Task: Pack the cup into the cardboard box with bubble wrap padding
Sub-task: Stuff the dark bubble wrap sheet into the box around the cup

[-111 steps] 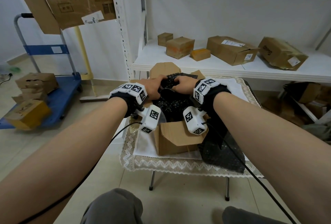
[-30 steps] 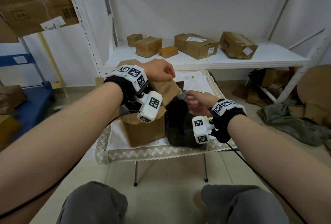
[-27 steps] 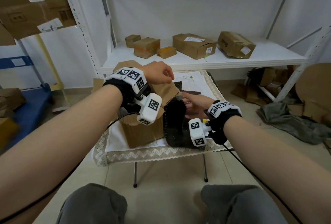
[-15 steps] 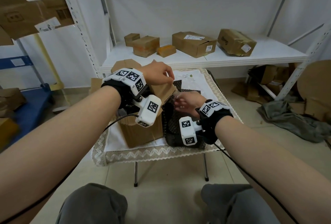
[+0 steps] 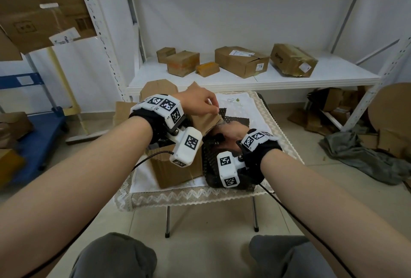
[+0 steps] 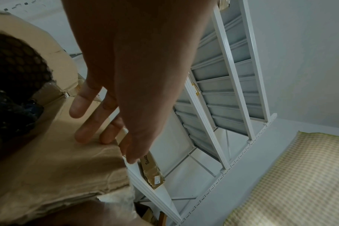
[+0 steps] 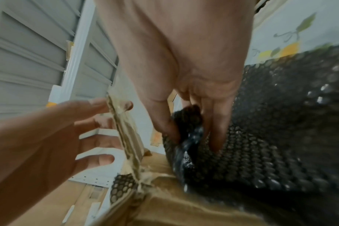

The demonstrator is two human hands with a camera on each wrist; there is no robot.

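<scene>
An open cardboard box point(image 5: 178, 173) stands on a small table point(image 5: 189, 195) covered with a lace-edged cloth. My left hand point(image 5: 212, 111) pinches the box's right flap point(image 5: 206, 122) between thumb and fingers and holds it up; the left wrist view shows the fingers point(image 6: 81, 134) flat on the flap point(image 6: 58, 160). Black bubble wrap point(image 6: 16, 68) fills the box. The cup is not visible. My right hand point(image 5: 229, 133) grips a fold of a black bubble wrap sheet point(image 5: 210, 162) just right of the flap. The right wrist view shows that pinch point(image 7: 192, 134) on the sheet point(image 7: 261, 145).
Behind the table a white shelf point(image 5: 333, 75) carries several cardboard parcels point(image 5: 240, 62). Flat cardboard pieces point(image 5: 158, 86) lean at the table's far left. A blue trolley point(image 5: 33, 133) with boxes is at the left. Grey cloth point(image 5: 367, 162) and cardboard scraps lie on the floor at the right.
My right hand has carried the bubble wrap sheet leftward, up against the box flap. The left hand has kept hold of the raised flap. Earlier, both hands were pressing wrap into the box.
</scene>
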